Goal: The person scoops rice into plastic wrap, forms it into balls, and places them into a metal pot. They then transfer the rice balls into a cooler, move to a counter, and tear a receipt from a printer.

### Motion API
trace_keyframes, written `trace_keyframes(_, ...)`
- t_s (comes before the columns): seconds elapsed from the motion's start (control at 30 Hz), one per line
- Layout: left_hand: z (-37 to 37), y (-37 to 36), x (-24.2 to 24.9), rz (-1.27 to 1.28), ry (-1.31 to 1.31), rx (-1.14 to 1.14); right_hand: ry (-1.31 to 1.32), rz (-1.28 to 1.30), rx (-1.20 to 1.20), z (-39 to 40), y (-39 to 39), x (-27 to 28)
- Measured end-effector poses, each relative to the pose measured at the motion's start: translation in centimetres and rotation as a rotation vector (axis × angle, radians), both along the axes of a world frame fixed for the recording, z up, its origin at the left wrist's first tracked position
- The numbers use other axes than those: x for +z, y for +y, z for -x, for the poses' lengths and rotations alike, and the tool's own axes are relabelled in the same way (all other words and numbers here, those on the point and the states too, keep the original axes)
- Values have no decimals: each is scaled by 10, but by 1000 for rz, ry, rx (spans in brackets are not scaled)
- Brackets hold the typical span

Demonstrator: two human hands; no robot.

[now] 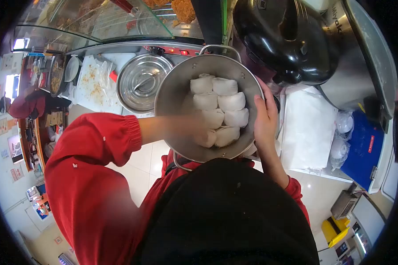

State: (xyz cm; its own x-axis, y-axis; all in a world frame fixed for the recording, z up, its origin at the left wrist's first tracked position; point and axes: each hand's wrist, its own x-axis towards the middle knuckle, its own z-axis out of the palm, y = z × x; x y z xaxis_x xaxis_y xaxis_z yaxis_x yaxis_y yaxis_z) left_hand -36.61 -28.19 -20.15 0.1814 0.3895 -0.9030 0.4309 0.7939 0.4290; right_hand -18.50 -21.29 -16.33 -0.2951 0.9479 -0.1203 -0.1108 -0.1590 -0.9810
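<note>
A deep metal pot (174, 95) with loop handles is in front of my body in the head view. Inside it, several white wrapped bundles (231, 101) lie in two columns on the bottom. My right hand (265, 117) grips the pot's right rim, thumb over the inner edge and fingers along the outside. From the left, my left hand (197, 126) reaches into the pot, over the lower left bundles. Motion smears its fingers, so whether it holds a bundle cannot be made out.
Left of the pot sits a steel bowl (139, 86) with a utensil, beside a crumb-strewn white board (93, 84). A black-lidded cooker (292, 39) stands at upper right, near white paper (307, 128) and a blue clipboard (362, 148). Behind is a glass display case (119, 20). Another person (35, 104) is far left.
</note>
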Motion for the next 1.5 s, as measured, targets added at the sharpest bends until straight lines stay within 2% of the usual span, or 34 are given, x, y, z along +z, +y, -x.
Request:
trace_keyframes(0.13,1,0,12,64,25,163,24,65,-16,1,1,5)
trace_keyframes(0.2,3,-3,20,-113,-200,161,6,75,-28,-3,4,4)
trace_keyframes(0.27,3,0,38,-152,-229,83,-3,79,-28,-24,6,-6)
trace_keyframes(0.3,2,6,56,-105,-149,7,-222,41,83,-39,6,-11)
trace_keyframes(0.37,2,9,77,-39,-175,62,-666,-33,304,-73,1,-19)
trace_keyframes(0.43,10,2,86,11,-377,320,-805,-40,607,-92,-15,-44)
trace_keyframes(0.47,9,3,81,14,-323,164,-1014,-86,684,-94,-24,-52)
trace_keyframes(0.5,8,6,71,12,-264,13,-1090,-142,703,-87,-28,-55)
trace_keyframes(0.57,10,-2,56,-36,-261,-12,-1233,-255,740,-71,-37,-62)
trace_keyframes(0.6,11,-13,49,-88,-320,115,-1155,-194,757,-77,-44,-90)
trace_keyframes(0.63,13,-20,43,-140,-380,246,-1071,-188,717,-75,-44,-89)
trace_keyframes(0.73,11,-12,28,38,-204,75,-838,-127,674,-58,-47,-69)
trace_keyframes(0.83,13,0,32,41,-81,-186,-817,-244,674,-64,-58,-70)
trace_keyframes(0.9,20,7,26,-166,-116,-534,-738,-204,663,-76,-68,-80)
trace_keyframes(0.93,21,20,41,-121,-46,-575,-686,-163,654,-75,-68,-78)
trace_keyframes(0.97,26,27,42,-61,-47,-510,-707,-153,625,-78,-67,-70)
trace_keyframes(1.0,31,34,42,-3,-45,-443,-727,-143,597,-75,-61,-42)
trace_keyframes(1.03,35,37,24,-38,-79,-493,-746,-132,568,-71,-55,-13)
trace_keyframes(1.07,37,39,-2,-71,-110,-544,-636,18,576,-72,-51,17)
trace_keyframes(1.1,35,40,-1,15,-99,-516,-521,171,577,-73,-45,48)
trace_keyframes(1.17,31,44,3,106,-87,-513,-452,195,602,-73,-36,96)
trace_keyframes(1.23,31,57,2,115,-91,-580,-377,131,557,-47,-29,114)
trace_keyframes(1.27,30,67,-1,-11,-51,-797,-310,150,578,-24,-27,113)
trace_keyframes(1.3,29,69,3,1,-71,-773,-323,199,656,-1,-26,110)
trace_keyframes(1.37,30,76,14,17,-109,-705,-428,-217,831,32,-23,72)
trace_keyframes(1.47,30,90,-29,340,-324,-605,-582,-477,914,67,-35,36)
trace_keyframes(1.5,29,90,-17,297,-251,-616,-614,-487,930,76,-42,14)
